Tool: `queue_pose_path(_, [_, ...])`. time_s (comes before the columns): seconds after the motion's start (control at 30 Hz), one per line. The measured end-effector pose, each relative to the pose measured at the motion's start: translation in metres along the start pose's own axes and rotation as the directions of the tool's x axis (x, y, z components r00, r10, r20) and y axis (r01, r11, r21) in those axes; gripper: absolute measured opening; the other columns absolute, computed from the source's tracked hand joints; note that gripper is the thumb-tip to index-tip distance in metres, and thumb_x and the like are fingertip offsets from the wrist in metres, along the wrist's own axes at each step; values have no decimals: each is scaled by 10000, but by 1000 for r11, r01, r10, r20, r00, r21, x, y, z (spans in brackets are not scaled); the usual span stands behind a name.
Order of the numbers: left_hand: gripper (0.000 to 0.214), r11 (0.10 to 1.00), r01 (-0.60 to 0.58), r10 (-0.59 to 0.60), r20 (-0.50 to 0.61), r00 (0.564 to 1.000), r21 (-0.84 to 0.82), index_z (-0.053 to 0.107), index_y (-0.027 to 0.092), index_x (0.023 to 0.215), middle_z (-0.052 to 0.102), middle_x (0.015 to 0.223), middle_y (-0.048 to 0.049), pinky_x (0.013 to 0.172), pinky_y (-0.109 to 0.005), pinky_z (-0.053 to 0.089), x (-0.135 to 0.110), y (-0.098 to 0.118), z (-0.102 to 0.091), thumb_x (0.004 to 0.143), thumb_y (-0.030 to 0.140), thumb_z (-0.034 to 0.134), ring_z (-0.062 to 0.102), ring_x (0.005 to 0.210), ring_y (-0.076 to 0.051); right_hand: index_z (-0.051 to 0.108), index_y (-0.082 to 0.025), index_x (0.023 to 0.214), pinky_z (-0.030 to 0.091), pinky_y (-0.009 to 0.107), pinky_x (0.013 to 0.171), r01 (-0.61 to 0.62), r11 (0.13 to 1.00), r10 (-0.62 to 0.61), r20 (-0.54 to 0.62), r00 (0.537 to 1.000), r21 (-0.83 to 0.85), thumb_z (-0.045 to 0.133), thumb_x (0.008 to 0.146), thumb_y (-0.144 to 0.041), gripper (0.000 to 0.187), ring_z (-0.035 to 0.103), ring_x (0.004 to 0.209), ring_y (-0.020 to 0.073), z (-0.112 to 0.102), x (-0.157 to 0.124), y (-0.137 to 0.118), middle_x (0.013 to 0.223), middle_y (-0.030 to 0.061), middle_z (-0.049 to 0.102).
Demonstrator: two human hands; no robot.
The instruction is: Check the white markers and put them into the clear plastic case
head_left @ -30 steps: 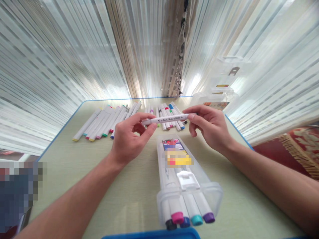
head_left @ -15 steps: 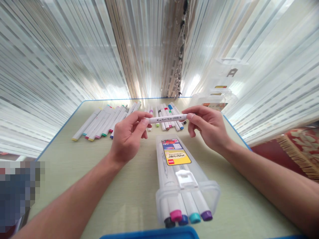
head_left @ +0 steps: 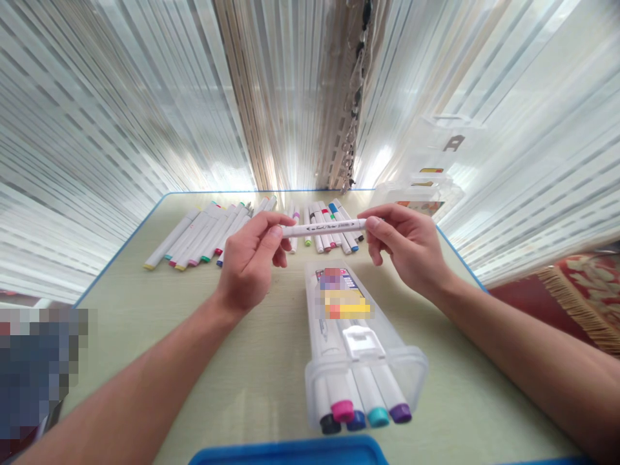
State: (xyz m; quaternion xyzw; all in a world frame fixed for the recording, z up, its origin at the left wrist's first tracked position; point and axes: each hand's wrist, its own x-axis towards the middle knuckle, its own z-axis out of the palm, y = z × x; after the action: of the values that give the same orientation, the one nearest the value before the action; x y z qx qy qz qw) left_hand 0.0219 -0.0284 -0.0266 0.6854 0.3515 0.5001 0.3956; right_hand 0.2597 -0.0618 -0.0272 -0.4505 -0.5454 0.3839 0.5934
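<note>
Grip on both sides is clamped on one white marker (head_left: pixel 324 228): the left hand (head_left: pixel 249 258) pinches one end between thumb and fingers, and the right hand (head_left: pixel 404 242) pinches the other. It lies nearly level between them, its printed side showing, raised above the table (head_left: pixel 232 381) and apart from everything else. I judge the step in hand to be a two-ended hold on this single marker; a further move would call for one hand to take it firmly before the other lets go, the barrel being slim. Counting outward, one clear box (head_left: pixel 419 384) lies lengthwise towards the person, with one white clasp (head_left: pixel 363 342) and five markers (head_left: pixel 375 387) at its near end: black, pink, blue, turquoise and purple. Beyond the hands are two groups of loose markers: at least eight in the left group (head_left: pixel 194 239), at least six in the right group (head_left: pixel 347 242), overlap hiding exact totals. One further clear box (head_left: pixel 416 192) stands at the far right. One blue object (head_left: pixel 290 449) is cut off below.
</note>
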Motion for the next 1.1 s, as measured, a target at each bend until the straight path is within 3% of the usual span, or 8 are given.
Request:
queue_pose_path(0.2, [184,1000,17,-17,-6,1000,-9,678,172,977,564,632,18,514,-263,435,1,-2,0,945,260,519,529,521,-113,717,-170,922,361,216,367,-11,1000,11,-2,1000,0,727,867,-288,131,537,409,69,0,0,-1,649,-10,648])
queue_pose_path(0.57, [194,985,79,-85,-33,996,-155,667,147,946,621,711,-21,491,-262,457,2,-1,0,884,244,510,549,514,-117,729,-171,931,401,232,367,-54,996,54,-7,999,72,670,903,-367,206,555,447,94,-2,0,1,714,32,686])
queue_pose_path(0.93, [130,996,42,-47,-65,997,-76,662,147,940,623,740,-1,469,-239,439,3,-2,1,853,201,582,544,487,-81,701,-180,926,421,251,374,-72,992,74,-9,997,101,618,910,-358,196,549,446,105,-2,0,-3,745,44,707])
queue_pose_path(1.1, [128,997,34,-40,-81,996,-75,663,153,939,634,762,-6,461,-236,445,4,-2,1,846,199,589,544,482,-76,698,-187,911,397,228,368,-61,995,64,-40,997,85,691,885,-373,189,529,426,81,-1,1,-1,738,28,706])
